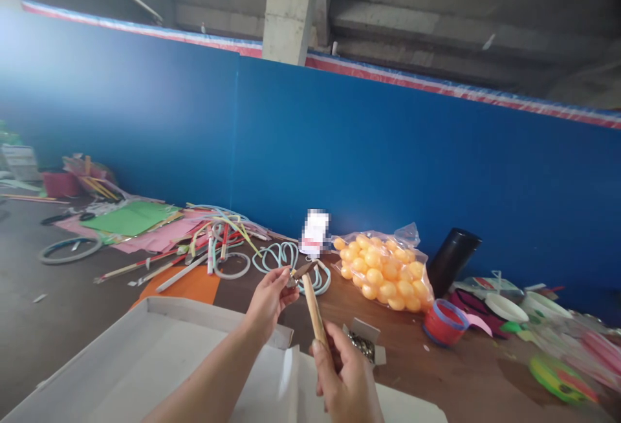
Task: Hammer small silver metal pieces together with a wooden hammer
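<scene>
My right hand (347,381) is closed around the lower end of a wooden stick (314,310) that points up and away from me. My left hand (269,300) pinches a small dark metal piece (297,275) at the top end of that stick. Both hands hover above a brown table (407,358), just beyond a flat white cardboard box (145,358). A small open box of shiny metal bits (363,344) sits right beside my right hand.
A clear bag of orange balls (383,271) lies ahead, with a black cylinder (451,260) and a red-and-blue roll (444,323) to its right. Pale cord loops (281,258), coloured sticks, paper sheets and hoops litter the left. A blue wall (339,151) backs the table.
</scene>
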Demonstrator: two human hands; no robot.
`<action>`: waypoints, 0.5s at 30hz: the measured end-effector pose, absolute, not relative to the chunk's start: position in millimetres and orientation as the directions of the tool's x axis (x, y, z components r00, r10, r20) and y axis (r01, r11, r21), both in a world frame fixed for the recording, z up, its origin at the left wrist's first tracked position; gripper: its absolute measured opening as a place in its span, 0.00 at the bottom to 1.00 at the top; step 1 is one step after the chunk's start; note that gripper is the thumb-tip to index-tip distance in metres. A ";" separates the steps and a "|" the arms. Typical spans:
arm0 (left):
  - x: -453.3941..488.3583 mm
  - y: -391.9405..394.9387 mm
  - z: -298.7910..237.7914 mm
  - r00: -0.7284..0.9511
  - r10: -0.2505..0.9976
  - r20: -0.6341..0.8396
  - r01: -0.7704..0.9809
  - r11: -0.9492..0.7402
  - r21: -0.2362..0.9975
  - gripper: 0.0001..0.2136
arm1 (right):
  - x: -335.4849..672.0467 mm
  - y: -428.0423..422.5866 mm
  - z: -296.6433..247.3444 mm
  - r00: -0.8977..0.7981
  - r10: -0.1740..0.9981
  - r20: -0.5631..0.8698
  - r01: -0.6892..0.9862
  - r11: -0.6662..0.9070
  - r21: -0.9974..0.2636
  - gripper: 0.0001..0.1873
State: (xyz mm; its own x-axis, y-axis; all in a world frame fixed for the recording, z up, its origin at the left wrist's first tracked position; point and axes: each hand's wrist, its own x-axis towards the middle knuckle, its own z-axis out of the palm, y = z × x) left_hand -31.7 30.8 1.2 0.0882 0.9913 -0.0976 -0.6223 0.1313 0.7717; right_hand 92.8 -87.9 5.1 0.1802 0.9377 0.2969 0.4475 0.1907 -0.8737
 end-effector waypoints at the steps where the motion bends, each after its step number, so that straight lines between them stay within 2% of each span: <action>1: -31.7 30.5 1.5 0.091 0.991 -0.099 -0.627 0.134 0.767 0.09 | 92.9 -88.3 6.0 0.172 0.943 0.284 0.444 0.183 -0.877 0.27; 10: -31.2 30.1 3.9 0.121 0.985 -0.121 -0.722 0.171 0.671 0.04 | 92.4 -89.7 10.6 0.153 0.955 0.254 0.367 0.184 -0.912 0.23; 15: -31.8 30.1 5.3 0.120 0.975 -0.185 -0.740 0.212 0.638 0.05 | 91.9 -90.2 11.8 0.160 0.952 0.261 0.349 0.193 -0.917 0.24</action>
